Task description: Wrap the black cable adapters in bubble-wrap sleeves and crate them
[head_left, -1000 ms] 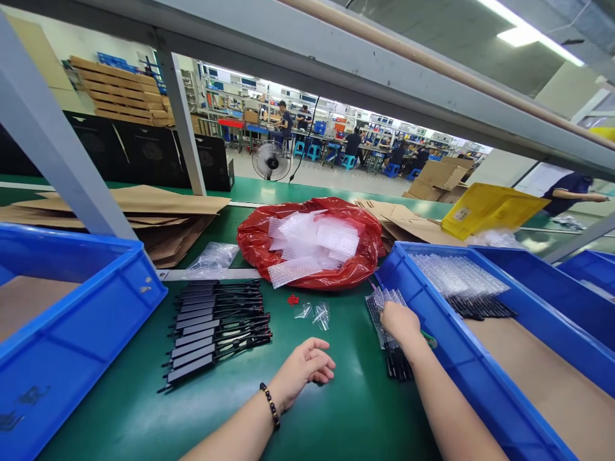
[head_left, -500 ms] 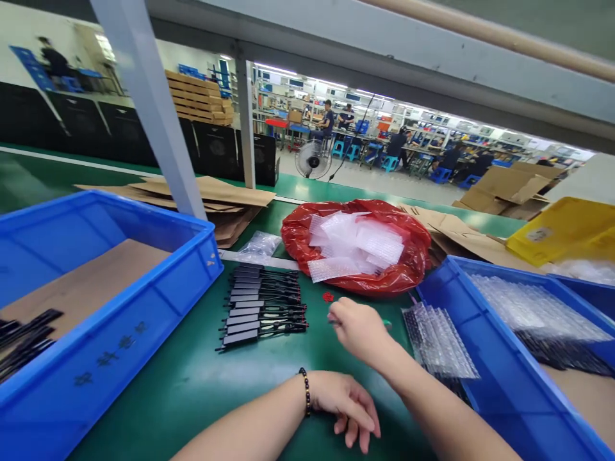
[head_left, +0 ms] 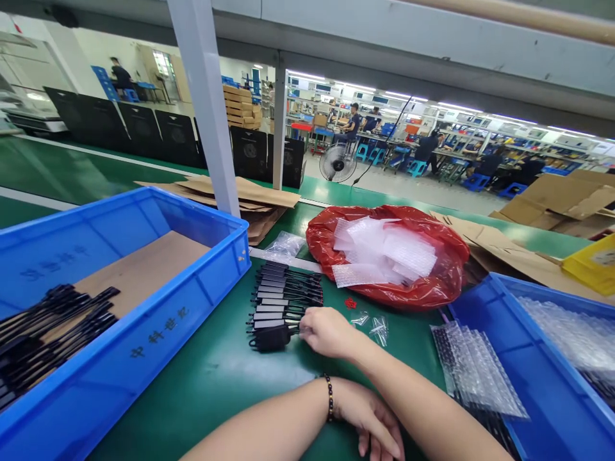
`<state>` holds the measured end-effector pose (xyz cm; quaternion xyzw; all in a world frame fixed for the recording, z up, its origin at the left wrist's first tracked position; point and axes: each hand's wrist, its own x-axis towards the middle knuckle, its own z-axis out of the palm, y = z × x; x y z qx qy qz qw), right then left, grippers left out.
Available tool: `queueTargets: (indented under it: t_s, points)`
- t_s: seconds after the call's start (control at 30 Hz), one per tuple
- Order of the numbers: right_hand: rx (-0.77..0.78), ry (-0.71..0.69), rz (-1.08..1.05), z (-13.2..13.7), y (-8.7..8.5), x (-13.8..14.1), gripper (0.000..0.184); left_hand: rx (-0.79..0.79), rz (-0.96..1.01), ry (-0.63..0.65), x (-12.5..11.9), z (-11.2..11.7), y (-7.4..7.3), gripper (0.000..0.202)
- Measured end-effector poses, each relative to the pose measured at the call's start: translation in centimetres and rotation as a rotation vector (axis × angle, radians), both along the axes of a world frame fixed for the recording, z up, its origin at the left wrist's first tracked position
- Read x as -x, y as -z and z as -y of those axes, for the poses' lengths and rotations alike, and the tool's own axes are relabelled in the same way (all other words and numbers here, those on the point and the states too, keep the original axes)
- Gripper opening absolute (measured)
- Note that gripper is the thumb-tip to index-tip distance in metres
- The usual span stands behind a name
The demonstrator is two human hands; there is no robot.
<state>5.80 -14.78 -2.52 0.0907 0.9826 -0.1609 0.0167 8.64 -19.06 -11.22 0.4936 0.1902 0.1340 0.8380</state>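
A row of slim black devices [head_left: 270, 301] with grey faces and thin cords lies on the green table [head_left: 216, 397]. My right hand [head_left: 329, 331] is closed in a pinch at the right end of the nearest black corded device [head_left: 269, 339], which shows a black side and a small loop on its left. The fingertips are partly hidden. My left hand [head_left: 368, 416], with a beaded bracelet [head_left: 329, 398] at the wrist, rests below my right forearm, fingers loosely bent and holding nothing. Small red pieces [head_left: 350, 303] and clear slivers [head_left: 378, 330] lie right of the row.
A blue bin [head_left: 192, 307] with black devices stands at left. A red bag [head_left: 389, 294] of bubble-wrap pouches is behind the row. At right are bubble-wrapped items [head_left: 480, 371] and another blue bin [head_left: 542, 371]. Cardboard sheets [head_left: 259, 192] and a post [head_left: 206, 109] stand behind.
The camera has turned left. My right hand has moved from beside the red pieces to the nearest device, which now shows its black side. The clear slivers have come into sight.
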Motion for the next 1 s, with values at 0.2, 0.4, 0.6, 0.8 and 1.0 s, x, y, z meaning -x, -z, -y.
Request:
queueTargets:
  t_s: [0.2, 0.4, 0.6, 0.8, 1.0]
  points:
    - [0.507, 0.340, -0.322, -3.6, -4.4, -7.8, 0.020, 0.081, 0.116, -0.320, 0.7, 0.6, -1.7, 0.043]
    - [0.706, 0.597, -0.388, -3.8, -1.0, -14.5, 0.026, 0.055, 0.289, -1.248, 0.5, -0.3, -2.0, 0.041]
    - [0.664, 0.516, -0.142, -2.8, 3.1, -15.0, 0.017, 0.052, 0.097, -1.453, 0.7, -1.0, -2.0, 0.044]
    - [0.509, 0.463, -0.106, -3.0, 3.2, -15.3, 0.027, 0.027, 0.043, -1.434, 0.5, -1.1, -1.9, 0.045]
    - [0.430, 0.457, -0.096, -2.1, 2.7, -14.9, 0.024, 0.080, 0.061, -1.459, 0.5, -1.0, -1.9, 0.047]
